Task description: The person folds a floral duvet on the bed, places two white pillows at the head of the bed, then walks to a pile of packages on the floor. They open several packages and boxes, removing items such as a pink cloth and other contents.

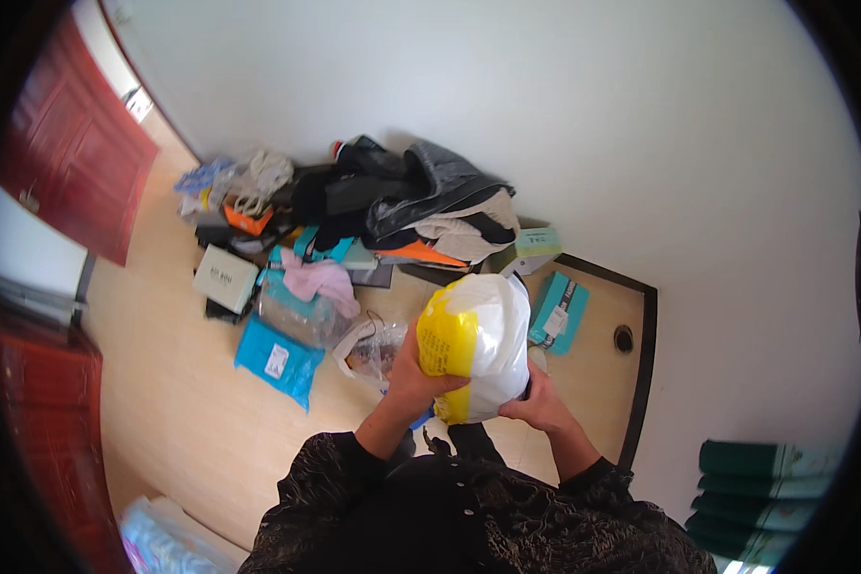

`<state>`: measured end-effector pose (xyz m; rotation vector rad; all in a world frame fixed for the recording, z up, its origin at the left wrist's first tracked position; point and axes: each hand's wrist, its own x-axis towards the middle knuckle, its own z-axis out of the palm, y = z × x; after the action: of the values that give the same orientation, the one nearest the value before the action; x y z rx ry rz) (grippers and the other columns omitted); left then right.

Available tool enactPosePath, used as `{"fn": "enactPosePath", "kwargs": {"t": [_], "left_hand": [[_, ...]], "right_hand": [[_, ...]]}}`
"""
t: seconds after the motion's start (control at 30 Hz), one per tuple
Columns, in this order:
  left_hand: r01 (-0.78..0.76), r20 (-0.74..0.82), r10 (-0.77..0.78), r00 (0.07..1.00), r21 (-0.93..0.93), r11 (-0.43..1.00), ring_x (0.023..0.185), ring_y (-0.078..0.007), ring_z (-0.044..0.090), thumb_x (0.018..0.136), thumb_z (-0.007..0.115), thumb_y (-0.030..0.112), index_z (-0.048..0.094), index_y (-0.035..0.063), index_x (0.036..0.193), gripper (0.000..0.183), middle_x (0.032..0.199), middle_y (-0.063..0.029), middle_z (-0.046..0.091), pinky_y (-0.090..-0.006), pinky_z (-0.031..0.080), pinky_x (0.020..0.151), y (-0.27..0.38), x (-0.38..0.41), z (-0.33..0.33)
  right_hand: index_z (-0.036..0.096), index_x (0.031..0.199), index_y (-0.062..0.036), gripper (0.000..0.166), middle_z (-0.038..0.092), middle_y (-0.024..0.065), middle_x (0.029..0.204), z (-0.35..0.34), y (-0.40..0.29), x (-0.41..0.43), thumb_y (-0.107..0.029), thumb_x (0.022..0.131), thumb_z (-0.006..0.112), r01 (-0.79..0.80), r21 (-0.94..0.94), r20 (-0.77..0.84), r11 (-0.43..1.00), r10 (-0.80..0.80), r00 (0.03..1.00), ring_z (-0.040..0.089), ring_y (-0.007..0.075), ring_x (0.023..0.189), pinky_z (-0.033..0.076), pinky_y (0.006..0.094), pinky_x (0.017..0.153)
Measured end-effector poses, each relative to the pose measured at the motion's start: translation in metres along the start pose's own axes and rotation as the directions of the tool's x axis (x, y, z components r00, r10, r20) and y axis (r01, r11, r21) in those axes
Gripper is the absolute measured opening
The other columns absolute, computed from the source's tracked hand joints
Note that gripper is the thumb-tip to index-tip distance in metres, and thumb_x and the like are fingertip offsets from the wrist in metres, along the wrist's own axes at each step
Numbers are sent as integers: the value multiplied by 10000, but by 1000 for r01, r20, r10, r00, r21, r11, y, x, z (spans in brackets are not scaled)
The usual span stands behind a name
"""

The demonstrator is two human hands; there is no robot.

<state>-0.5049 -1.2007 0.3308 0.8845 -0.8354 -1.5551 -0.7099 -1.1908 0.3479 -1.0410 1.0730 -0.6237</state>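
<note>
A bulky white and yellow plastic package [477,344] is held up in front of me between both hands. My left hand [412,377] grips its left side, the thumb lying across the yellow part. On the lower right side, my right hand [538,398] is closed on the package; some of its fingers are hidden behind it. Below and to the left, on the floor, is an open bag with clear plastic [380,351]. A teal box with a black printed band [560,312] lies on the floor to the right of the package.
Clothes [438,201] are heaped over boxes along the wall. Left of them are a white box [226,278], a pink cloth [319,280] and a blue plastic mailer [280,359]. A round floor hole [623,339] is near the right wall; a red door [79,136] stands at left.
</note>
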Motion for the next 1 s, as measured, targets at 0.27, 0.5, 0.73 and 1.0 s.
{"fn": "enactPosePath", "kwargs": {"t": [0.27, 0.5, 0.73, 1.0], "left_hand": [[-294, 301, 216, 929, 245, 924, 1035, -166, 508, 603, 669, -66, 369, 21, 1244, 712, 1117, -76, 524, -291, 383, 909, 26, -23, 22], [-288, 414, 178, 893, 220, 932, 1253, -221, 252, 650, 760, 137, 335, 13, 1269, 762, 1371, -97, 166, -342, 254, 1016, 40, -37, 23], [16, 127, 32, 991, -361, 932, 1076, -192, 478, 793, 579, 65, 340, 3, 1255, 524, 1150, -80, 500, -333, 367, 933, 40, -51, 46], [119, 282, -21, 959, -334, 935, 1165, -256, 420, 826, 548, 287, 351, 16, 1272, 558, 1260, -109, 449, -397, 303, 992, 57, -21, 5]], "right_hand": [[536, 1100, -24, 520, 578, 70, 1045, 39, 7, -33, -1, 618, 729, 444, -10, -257, 896, -431, 865, 546, 168, 954, 440, 285, 818], [593, 1080, -75, 608, 532, 127, 1006, 48, -32, -50, -36, 489, 730, 193, -938, -242, 289, -942, 233, 507, 271, 857, 442, 323, 695], [618, 1053, -118, 535, 524, 126, 1088, 79, -31, -60, -1, 532, 651, 221, -969, -41, 112, -952, 303, 515, 265, 896, 449, 319, 717], [562, 1092, -40, 481, 511, 172, 1107, 59, -20, -88, -218, 666, 696, 438, -795, -294, 420, -898, 327, 483, 291, 1013, 396, 376, 854]]}}
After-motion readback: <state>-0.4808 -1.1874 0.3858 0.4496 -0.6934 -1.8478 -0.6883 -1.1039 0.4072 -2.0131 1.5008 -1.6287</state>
